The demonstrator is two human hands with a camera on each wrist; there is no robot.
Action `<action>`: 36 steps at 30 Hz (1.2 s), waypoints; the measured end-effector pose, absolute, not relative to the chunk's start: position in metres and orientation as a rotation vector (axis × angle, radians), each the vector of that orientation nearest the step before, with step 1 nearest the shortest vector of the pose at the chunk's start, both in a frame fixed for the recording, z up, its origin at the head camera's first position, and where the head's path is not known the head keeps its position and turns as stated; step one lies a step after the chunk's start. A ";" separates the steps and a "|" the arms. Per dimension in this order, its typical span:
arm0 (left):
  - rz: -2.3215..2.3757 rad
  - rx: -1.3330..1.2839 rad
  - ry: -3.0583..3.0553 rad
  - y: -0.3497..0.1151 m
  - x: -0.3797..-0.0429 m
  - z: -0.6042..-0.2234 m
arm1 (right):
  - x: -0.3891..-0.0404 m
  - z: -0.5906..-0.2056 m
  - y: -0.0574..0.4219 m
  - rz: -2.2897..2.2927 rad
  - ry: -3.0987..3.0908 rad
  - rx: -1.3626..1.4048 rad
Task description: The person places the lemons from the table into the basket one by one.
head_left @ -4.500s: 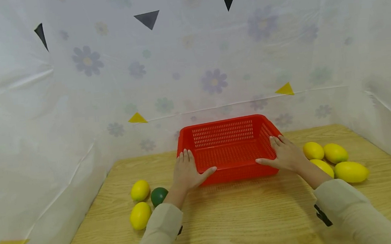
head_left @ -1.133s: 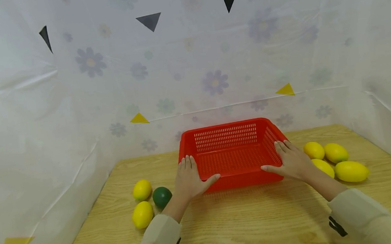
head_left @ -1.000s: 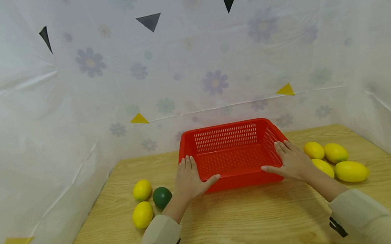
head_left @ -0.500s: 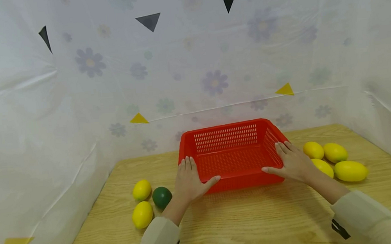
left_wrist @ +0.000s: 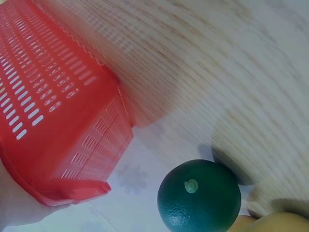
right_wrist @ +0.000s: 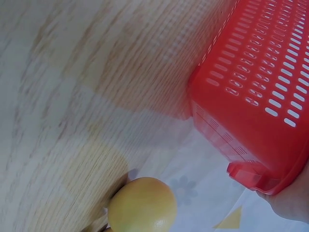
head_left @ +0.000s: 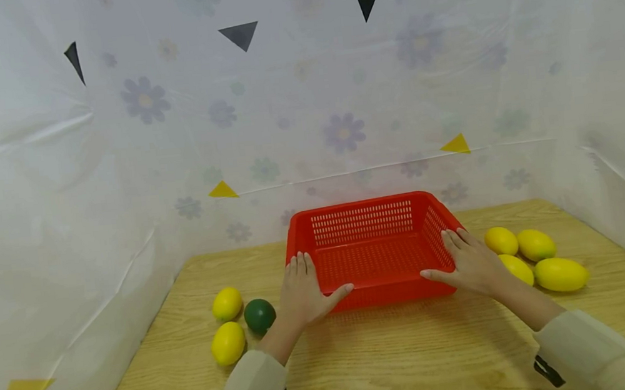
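Both of my hands lie at the near corners of a red plastic basket [head_left: 386,293] with slotted walls and nothing inside. My left hand [head_left: 301,293] rests on the left rim, its fingers straight along the side and the thumb stretched out at the front rim. Mirroring it, my right hand [head_left: 473,265] touches the right rim with extended fingers, thumb pointing inward. The left wrist view shows the basket wall [left_wrist: 72,140] close by, with a hand at its corner; the right wrist view has the opposite corner. Undersides of the palms are hidden in the head view.
Left of the basket, two lemons [head_left: 228,343] and a dark green round fruit [head_left: 259,316] sit on the wooden table [head_left: 396,363]. Several lemons [head_left: 560,274] cluster on the right, one partly behind my right wrist. A white patterned sheet [head_left: 303,95] closes off the back and sides.
The basket has slid slightly toward me over the last few seconds, both hands moving with it and keeping their places on the rim. The fruit stays where it was.
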State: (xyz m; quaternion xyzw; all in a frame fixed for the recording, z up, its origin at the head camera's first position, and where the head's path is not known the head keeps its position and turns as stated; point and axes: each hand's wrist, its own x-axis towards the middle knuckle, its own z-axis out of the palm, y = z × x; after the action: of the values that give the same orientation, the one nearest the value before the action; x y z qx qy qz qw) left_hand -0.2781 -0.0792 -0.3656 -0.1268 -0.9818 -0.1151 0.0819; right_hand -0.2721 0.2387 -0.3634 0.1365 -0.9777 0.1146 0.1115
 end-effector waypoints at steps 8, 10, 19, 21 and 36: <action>-0.347 -0.385 -2.918 -0.079 -0.276 -0.367 | -0.269 -0.362 0.238 0.310 -2.854 0.403; -0.351 -0.385 -2.919 -0.079 -0.275 -0.367 | -0.268 -0.362 0.237 0.301 -2.848 0.402; -0.370 -0.391 -2.919 -0.079 -0.272 -0.365 | -0.266 -0.362 0.238 0.300 -2.849 0.399; -0.367 -0.392 -2.918 -0.079 -0.272 -0.365 | -0.266 -0.362 0.238 0.301 -2.851 0.397; -0.382 -0.393 -2.922 -0.079 -0.268 -0.367 | -0.262 -0.363 0.239 0.316 -2.870 0.390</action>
State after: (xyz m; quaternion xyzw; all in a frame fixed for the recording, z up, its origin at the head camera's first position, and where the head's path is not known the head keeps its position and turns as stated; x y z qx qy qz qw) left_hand -0.2685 -0.0792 -0.3674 -0.1316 -0.9794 -0.1279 0.0842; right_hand -0.2620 0.2393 -0.3632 0.1332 -0.9786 0.1077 0.1139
